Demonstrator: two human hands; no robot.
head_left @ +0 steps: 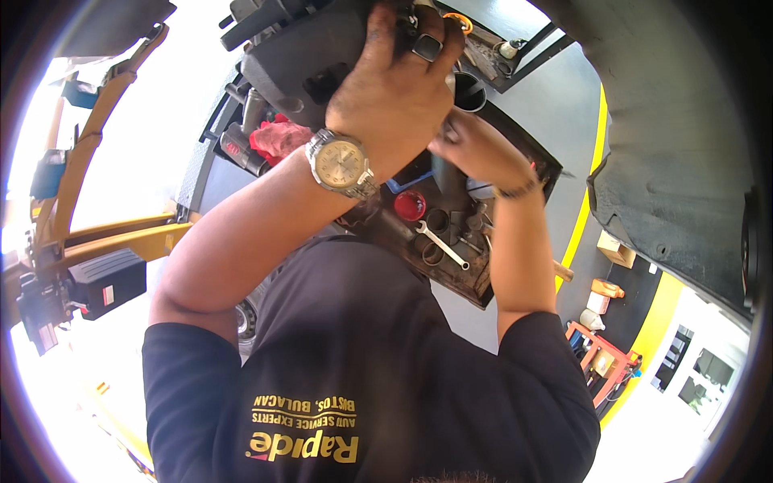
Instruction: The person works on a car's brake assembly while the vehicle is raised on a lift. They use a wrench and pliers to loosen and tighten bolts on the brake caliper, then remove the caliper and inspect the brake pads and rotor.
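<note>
Fingers (380, 40) of my left hand (394, 105) sit slightly spread at the right side of the dark plastic part (282, 76), whose bulk lies leftward, farther from my loosely curled right hand (483, 149), though I cannot tell what either one grips.

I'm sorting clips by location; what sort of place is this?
Probably a vehicle workshop: a wrench on a dark tray, a yellow lift-like arm at left, and a panel resembling bodywork at right.
</note>
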